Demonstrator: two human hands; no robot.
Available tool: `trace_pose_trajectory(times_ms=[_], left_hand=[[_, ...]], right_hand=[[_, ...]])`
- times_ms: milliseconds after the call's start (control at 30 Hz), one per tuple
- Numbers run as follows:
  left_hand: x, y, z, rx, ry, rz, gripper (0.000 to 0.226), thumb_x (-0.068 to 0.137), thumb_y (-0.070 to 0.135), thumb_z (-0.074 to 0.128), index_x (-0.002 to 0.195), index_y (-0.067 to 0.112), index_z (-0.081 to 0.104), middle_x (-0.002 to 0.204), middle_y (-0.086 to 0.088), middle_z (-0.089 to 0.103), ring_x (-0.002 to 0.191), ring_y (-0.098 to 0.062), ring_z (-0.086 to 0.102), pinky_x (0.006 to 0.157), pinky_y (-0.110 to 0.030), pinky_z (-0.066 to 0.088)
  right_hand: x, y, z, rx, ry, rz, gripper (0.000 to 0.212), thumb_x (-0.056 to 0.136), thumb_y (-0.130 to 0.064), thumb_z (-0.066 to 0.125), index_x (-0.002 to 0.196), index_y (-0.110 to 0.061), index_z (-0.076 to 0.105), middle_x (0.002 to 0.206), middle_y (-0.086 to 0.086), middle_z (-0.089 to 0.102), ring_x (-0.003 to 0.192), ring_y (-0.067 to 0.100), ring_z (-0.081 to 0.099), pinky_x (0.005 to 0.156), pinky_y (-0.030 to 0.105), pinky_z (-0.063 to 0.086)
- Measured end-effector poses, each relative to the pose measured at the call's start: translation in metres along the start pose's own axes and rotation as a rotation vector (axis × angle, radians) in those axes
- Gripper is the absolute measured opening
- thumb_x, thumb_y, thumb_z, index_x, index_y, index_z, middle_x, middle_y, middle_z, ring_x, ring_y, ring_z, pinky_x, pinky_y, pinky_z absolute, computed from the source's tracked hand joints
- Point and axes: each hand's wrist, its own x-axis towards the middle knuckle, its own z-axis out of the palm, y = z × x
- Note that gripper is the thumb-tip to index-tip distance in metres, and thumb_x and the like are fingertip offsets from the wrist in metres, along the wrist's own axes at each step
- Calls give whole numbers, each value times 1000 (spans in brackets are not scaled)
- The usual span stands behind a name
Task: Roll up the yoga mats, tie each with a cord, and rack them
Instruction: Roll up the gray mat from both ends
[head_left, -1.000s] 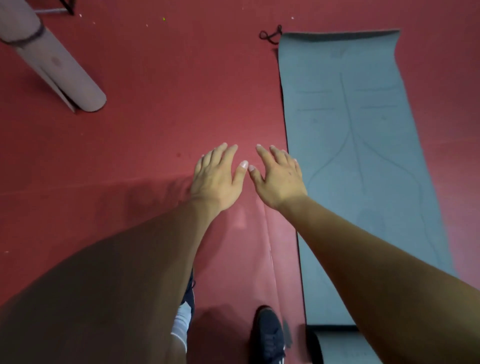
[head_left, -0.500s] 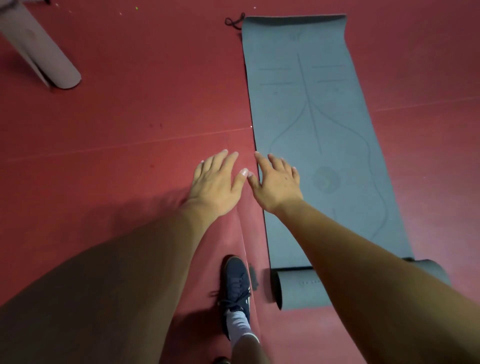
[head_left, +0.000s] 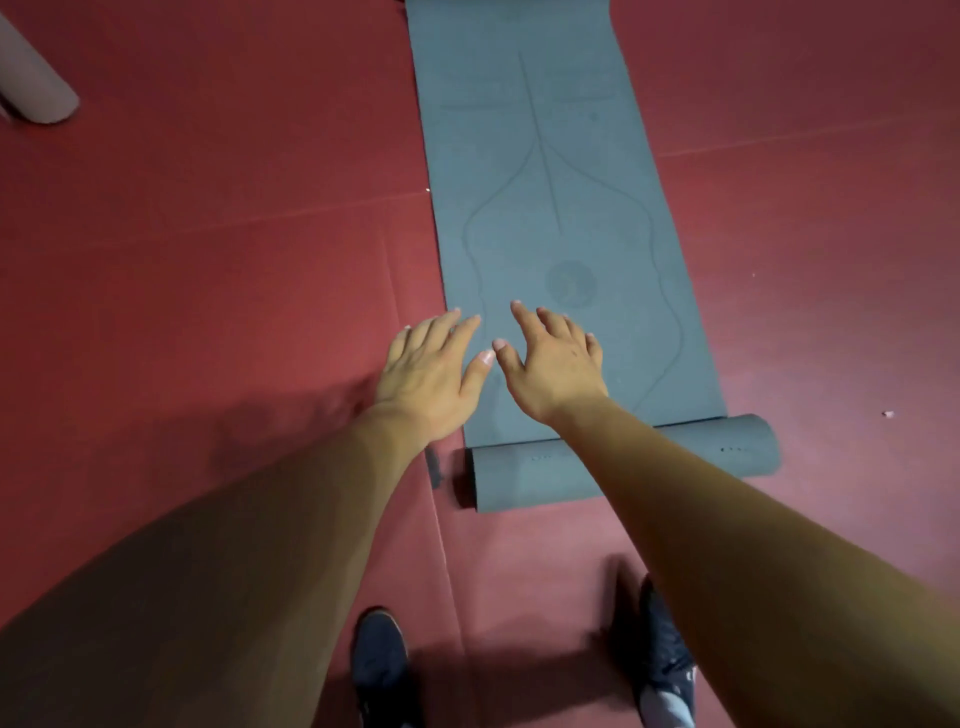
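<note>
A grey-blue yoga mat (head_left: 545, 171) lies spread along the red floor, with printed guide lines on it. Its near end is rolled into a short tube (head_left: 675, 457) lying across my path. My left hand (head_left: 431, 374) hovers over the mat's left edge, fingers straight and spread. My right hand (head_left: 556, 358) is beside it over the mat, just beyond the rolled part, fingers also straight. Both hands hold nothing. My right forearm crosses over the roll and hides its middle.
The end of a beige rolled mat (head_left: 36, 88) shows at the far left top. My two dark shoes (head_left: 379, 670) (head_left: 665, 644) stand on the red floor (head_left: 208, 260) just behind the roll. Seams run across the floor.
The view has shifted right and forward: the mat now lies straight ahead, its rolled end is near my feet, and both hands are now over the mat instead of the bare floor.
</note>
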Motion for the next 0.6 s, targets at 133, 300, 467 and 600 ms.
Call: trace_pose_trajectory(times_ms=[133,300,467,600], left_hand=[[8,60,49,8,0,4,82,87,64,5,152,25,38,159,1,35,145,-19,30,121,-41,14],[27,135,127,-10,-40,-105,67,99,59,19,154,24,36,161,-2,33,146,-22,29,120,-38,15],[43,191,212,-57,-93,-226,55,105,47,31,156,26,30,164,0,27,149,-21,23,122,-39,12],[50,204,273,-57,-130,-276,56,104,49,31,156,26,30,163,1,28,148,-22,25,122,-40,13]], right_hand=[[0,79,-1,-21,-33,-2,61,105,-55,31,161,-33,19,166,6,23,154,27,13,124,52,7],[5,190,12,-43,-97,-25,61,105,-56,32,160,-32,22,165,5,26,153,26,17,124,53,8],[8,290,34,-106,-194,-65,60,105,-54,32,159,-31,23,165,5,26,153,28,17,123,52,10],[19,346,69,-133,-240,-48,59,105,-53,33,159,-30,26,165,4,27,152,27,19,124,50,11]])
